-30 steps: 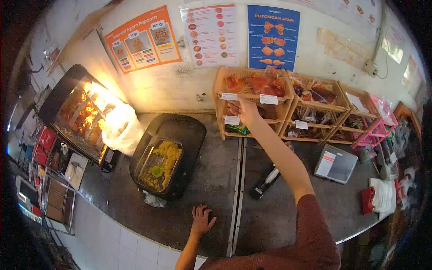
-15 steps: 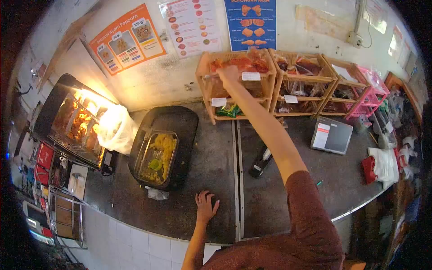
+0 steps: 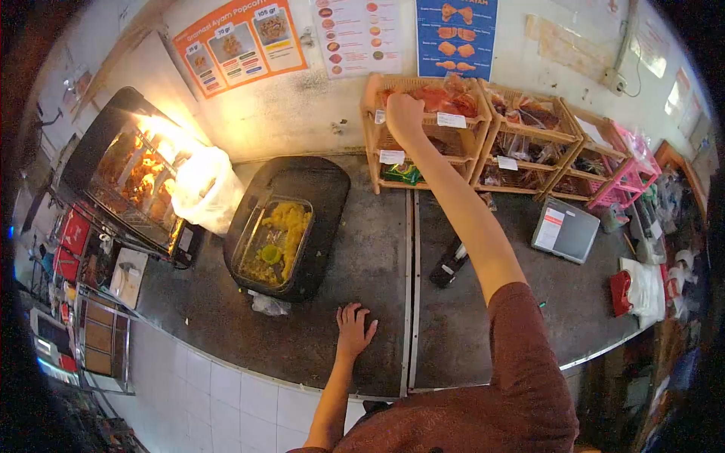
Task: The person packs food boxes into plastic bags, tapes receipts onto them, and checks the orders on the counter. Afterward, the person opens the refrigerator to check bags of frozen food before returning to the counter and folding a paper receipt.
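Note:
My right hand [image 3: 405,117] reaches to the top tier of a tan plastic rack [image 3: 371,136], at its left end. Its back faces me and the fingers look curled, so whatever they may hold is hidden. Beside it in that tier lie red sachets [image 3: 451,98]. My left hand [image 3: 353,328] rests on the dark countertop [image 3: 370,264] with its fingers spread and nothing in it. Left of and beyond that hand stands a black warmer-like tray [image 3: 326,196], holding a metal-edged pan with yellow food and a small green-yellow cup [image 3: 269,254].
A lit display case [image 3: 136,189] with a white plastic bag [image 3: 215,192] stands at left. More tan racks [image 3: 529,143] and a pink rack [image 3: 634,174] continue rightward. A grey flat box [image 3: 566,230] and a black handheld device [image 3: 449,264] lie on the right counter.
The view has shifted, moving the scene slightly rightward. My right hand has turned and its fingers, stretched leftward before, now look curled over the top tier. My left hand stays on the counter.

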